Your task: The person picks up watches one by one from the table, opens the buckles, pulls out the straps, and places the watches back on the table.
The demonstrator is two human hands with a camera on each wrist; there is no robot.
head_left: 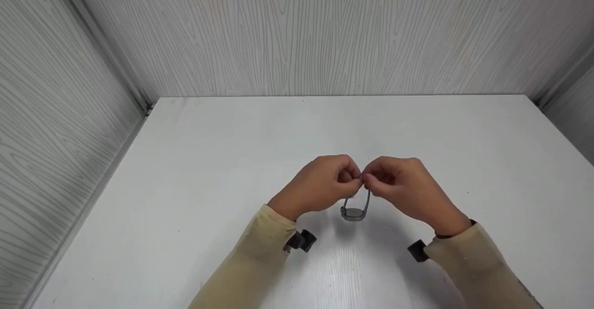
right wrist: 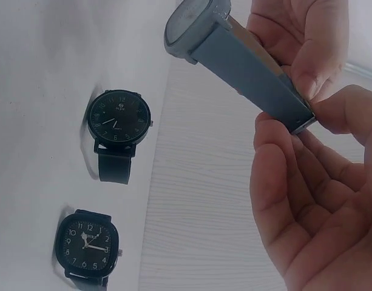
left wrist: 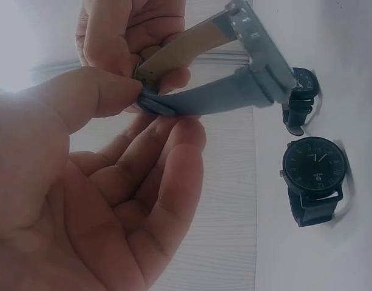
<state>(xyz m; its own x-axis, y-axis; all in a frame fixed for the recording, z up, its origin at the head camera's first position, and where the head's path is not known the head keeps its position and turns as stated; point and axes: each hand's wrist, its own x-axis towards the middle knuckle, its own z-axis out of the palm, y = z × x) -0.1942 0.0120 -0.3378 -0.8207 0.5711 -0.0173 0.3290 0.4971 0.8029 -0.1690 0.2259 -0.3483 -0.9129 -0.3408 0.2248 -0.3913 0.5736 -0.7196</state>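
A wristwatch (head_left: 354, 214) with a grey-blue strap hangs beneath both hands, its strap bent into a loop and its case at the bottom in the head view. My left hand (head_left: 322, 186) pinches one strap end between thumb and fingers. Right against it, my right hand (head_left: 408, 186) pinches the other end, where a metal buckle (right wrist: 304, 125) shows in the right wrist view. In the left wrist view the strap (left wrist: 213, 97) has a tan inner side, and the two ends meet at the fingertips. The fingers partly hide this join.
A round black watch (left wrist: 314, 167) and a squarish black watch (right wrist: 87, 245) lie on the white table (head_left: 222, 137), seen in the wrist views. Wood-grain panels (head_left: 297, 35) stand behind and at the sides. Dark wrist mounts (head_left: 304, 240) project from both sleeves.
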